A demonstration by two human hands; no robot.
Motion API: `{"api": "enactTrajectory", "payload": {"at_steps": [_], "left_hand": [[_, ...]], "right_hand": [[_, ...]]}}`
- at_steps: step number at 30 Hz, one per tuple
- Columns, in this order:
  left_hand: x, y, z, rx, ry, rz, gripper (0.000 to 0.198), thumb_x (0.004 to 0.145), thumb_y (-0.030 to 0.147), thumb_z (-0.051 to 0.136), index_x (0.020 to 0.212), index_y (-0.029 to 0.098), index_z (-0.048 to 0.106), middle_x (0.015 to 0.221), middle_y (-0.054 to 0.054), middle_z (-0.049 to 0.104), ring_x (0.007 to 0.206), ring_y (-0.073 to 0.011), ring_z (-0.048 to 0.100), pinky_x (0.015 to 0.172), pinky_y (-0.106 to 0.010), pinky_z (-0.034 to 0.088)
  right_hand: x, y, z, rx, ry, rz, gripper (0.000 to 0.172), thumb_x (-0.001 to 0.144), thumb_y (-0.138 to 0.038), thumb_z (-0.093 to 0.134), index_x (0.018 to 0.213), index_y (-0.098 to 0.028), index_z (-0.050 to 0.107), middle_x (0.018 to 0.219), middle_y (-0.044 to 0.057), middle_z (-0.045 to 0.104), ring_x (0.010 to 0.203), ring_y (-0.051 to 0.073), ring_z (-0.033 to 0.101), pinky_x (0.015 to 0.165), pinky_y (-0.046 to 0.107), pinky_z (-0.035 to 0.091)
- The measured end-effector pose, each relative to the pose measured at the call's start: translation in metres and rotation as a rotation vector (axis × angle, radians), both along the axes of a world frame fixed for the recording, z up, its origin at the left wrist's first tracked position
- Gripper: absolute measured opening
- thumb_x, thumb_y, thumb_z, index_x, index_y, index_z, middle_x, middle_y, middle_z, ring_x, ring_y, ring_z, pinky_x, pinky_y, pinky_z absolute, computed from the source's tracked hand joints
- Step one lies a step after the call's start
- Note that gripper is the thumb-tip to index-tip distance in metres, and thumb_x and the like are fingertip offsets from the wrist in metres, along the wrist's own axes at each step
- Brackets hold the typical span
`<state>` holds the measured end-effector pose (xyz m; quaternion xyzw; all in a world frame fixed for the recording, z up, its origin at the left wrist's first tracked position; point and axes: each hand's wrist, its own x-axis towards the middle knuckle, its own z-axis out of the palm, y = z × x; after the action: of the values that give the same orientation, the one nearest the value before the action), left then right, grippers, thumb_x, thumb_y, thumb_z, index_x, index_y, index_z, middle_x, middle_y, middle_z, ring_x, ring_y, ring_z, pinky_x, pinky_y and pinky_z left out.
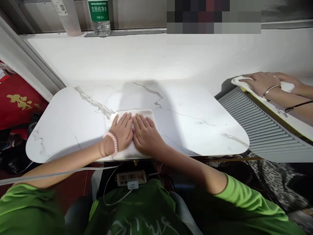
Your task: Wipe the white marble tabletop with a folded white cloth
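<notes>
A white folded cloth (146, 113) lies near the front edge of a white marble-pattern table (195, 130). My left hand (123, 130) rests flat on the cloth, fingers stretched forward, with a pink coil band on its wrist. My right hand (145, 133) lies flat beside it on the cloth, fingers spread, touching the left hand. Neither hand grips anything.
Another person's hands (262, 83) press a white cloth (286, 86) on a neighbouring table at the right. A water bottle (99, 16) stands on the far ledge beyond a white sill. A power strip (132, 178) with a cable hangs under the table's front edge. Red fabric (17, 101) lies at left.
</notes>
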<state>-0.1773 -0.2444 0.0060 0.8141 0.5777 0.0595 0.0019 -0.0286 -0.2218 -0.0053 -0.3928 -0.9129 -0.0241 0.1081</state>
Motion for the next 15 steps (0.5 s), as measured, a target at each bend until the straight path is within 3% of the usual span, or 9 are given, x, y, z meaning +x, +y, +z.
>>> {"api": "enactTrajectory", "payload": {"at_steps": [3,6,10,15], "left_hand": [[0.0,-0.023,0.004,0.008,-0.001,0.017,0.053,0.097,0.022,0.027,0.143,0.002,0.043,0.153,-0.017,0.039,0.145,-0.0273,0.03,0.121,-0.05,0.02],[-0.002,-0.02,0.006,-0.013,-0.024,0.049,0.052,0.094,0.02,0.029,0.141,0.003,0.045,0.152,-0.017,0.042,0.145,-0.0263,0.032,0.121,-0.049,0.022],[-0.011,0.016,0.001,-0.027,-0.059,0.118,0.051,0.094,0.017,0.029,0.141,0.004,0.044,0.152,-0.017,0.041,0.145,-0.026,0.033,0.12,-0.051,0.022],[-0.045,0.086,-0.008,-0.001,-0.076,0.148,0.05,0.096,0.018,0.03,0.143,0.006,0.041,0.154,-0.015,0.039,0.145,-0.0256,0.032,0.121,-0.049,0.019]], "right_hand": [[0.004,-0.011,0.004,0.012,0.016,0.08,0.058,0.095,-0.027,0.03,0.139,0.006,0.046,0.145,0.028,0.046,0.135,0.038,0.042,0.108,0.052,0.033],[0.006,0.003,0.005,-0.013,0.058,0.157,0.056,0.094,-0.033,0.033,0.136,0.001,0.051,0.142,0.024,0.051,0.13,0.035,0.045,0.106,0.049,0.035],[-0.006,0.041,0.0,-0.016,0.099,0.162,0.054,0.093,-0.032,0.034,0.135,-0.002,0.05,0.143,0.022,0.051,0.13,0.033,0.043,0.107,0.047,0.033],[-0.047,0.102,-0.005,0.008,0.103,0.111,0.05,0.092,-0.022,0.031,0.132,0.0,0.052,0.14,0.022,0.053,0.127,0.031,0.046,0.108,0.044,0.029]]}}
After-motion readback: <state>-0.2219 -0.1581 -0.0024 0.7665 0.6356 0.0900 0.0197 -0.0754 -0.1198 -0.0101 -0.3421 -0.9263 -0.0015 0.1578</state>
